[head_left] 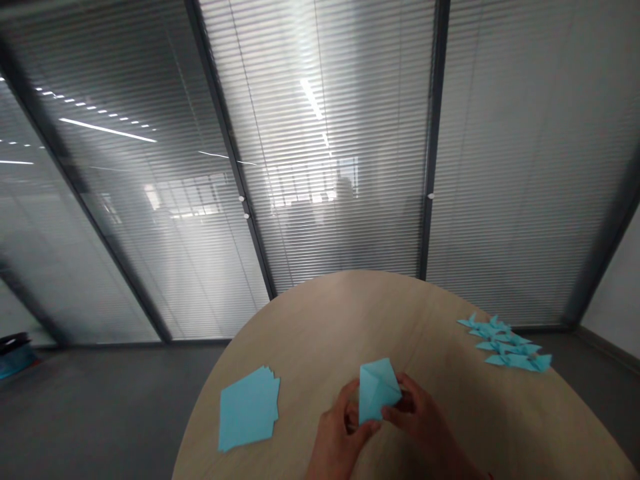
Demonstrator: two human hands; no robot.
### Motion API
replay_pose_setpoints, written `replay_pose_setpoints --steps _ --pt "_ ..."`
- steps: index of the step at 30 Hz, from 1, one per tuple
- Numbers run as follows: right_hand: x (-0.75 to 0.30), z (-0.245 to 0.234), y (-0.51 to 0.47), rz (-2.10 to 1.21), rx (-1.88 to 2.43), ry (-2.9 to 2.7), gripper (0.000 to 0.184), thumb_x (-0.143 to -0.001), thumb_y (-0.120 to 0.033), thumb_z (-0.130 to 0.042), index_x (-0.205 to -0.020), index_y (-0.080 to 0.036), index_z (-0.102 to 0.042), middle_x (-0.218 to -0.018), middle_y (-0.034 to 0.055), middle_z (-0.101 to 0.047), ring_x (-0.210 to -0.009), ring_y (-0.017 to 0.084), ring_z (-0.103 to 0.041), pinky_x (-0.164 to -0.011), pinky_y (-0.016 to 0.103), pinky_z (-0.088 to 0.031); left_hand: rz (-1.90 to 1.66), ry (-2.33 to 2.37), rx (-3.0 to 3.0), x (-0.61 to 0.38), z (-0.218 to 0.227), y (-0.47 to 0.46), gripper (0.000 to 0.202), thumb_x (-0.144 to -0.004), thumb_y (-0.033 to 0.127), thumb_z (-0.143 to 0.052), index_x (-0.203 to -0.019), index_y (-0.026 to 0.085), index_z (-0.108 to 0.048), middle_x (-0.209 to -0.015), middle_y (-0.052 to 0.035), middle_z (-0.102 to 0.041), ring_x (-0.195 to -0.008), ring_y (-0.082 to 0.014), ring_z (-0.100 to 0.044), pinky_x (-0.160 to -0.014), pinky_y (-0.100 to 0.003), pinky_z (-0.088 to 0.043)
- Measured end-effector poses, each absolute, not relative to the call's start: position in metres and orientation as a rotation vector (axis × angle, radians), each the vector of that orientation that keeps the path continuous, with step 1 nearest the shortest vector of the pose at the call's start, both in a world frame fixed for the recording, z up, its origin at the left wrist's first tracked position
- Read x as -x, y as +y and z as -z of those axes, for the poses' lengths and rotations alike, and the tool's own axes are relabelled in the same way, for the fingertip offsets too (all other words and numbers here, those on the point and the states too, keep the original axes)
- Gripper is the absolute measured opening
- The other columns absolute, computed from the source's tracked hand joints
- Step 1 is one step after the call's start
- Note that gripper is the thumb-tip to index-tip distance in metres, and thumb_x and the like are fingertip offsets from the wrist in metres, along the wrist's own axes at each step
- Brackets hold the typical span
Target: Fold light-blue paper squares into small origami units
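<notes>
Round wooden bench [380,313] | left hand [340,437], right hand [425,420] both pinch folded blue paper [377,395], steadying creases | flat sheets [249,408] 9 o'clock | finished pieces [505,345] 2 o'clock

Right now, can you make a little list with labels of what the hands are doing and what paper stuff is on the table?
left hand: pinches the folded blue paper from the left
right hand: holds the same paper from the right
folded blue paper: partly folded, held just above the table
stack of flat blue sheets: lies to the left, untouched
pile of finished folded pieces: far right
round wooden table: pale
</notes>
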State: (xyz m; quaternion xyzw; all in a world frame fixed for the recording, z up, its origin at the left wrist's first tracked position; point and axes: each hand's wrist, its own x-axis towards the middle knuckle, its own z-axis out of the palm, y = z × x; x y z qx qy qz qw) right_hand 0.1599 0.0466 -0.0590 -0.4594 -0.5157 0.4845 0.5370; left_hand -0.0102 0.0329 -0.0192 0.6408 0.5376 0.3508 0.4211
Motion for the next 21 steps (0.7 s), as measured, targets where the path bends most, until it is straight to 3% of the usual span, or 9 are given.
replay_pose_setpoints --steps 7,11,15,21 --pt "-0.158 0.061 0.044 -1.120 1.117 -1.256 0.043 -0.062 -0.038 -0.071 -0.099 -0.018 -0.061 -0.081 0.0091 -0.074 -0.072 0.028 -0.069 -0.067 0.037 -0.053 -0.870 1.351 -1.662 0.010 0.017 0.030 0.062 -0.078 0.029 -0.061 -0.136 0.015 -0.044 -0.077 -0.0032 -0.067 -0.067 -0.0192 -0.058 -0.065 -0.027 -0.042" --pt "-0.159 0.063 0.046 -1.126 1.099 -1.243 0.051 -0.062 -0.039 -0.072 -0.105 -0.017 -0.058 -0.084 0.0097 -0.074 -0.073 0.027 -0.069 -0.067 0.037 -0.054 -0.919 1.292 -1.655 0.012 0.023 0.033 0.059 -0.083 0.034 -0.055 -0.137 0.013 -0.043 -0.079 -0.0047 -0.066 -0.070 -0.0198 -0.057 -0.069 -0.029 -0.043" --pt "-0.159 0.062 0.045 -1.125 1.109 -1.292 0.048 -0.063 -0.039 -0.071 -0.104 -0.017 -0.060 -0.083 0.0076 -0.073 -0.072 0.026 -0.069 -0.066 0.034 -0.054 -1.042 1.199 -1.496 0.015 0.033 0.039 0.054 -0.082 0.047 -0.055 -0.124 0.013 -0.055 -0.077 -0.0049 -0.064 -0.072 -0.0194 -0.056 -0.071 -0.029 -0.043" --pt "-0.160 0.068 0.046 -1.069 1.172 -1.338 0.047 -0.064 -0.040 -0.069 -0.105 -0.017 -0.061 -0.086 0.0089 -0.073 -0.075 0.027 -0.068 -0.070 0.037 -0.054 -1.022 1.096 -1.164 0.016 0.036 0.044 0.062 -0.066 0.064 -0.066 -0.100 0.013 -0.067 -0.077 -0.0057 -0.064 -0.070 -0.0182 -0.056 -0.065 -0.027 -0.043"
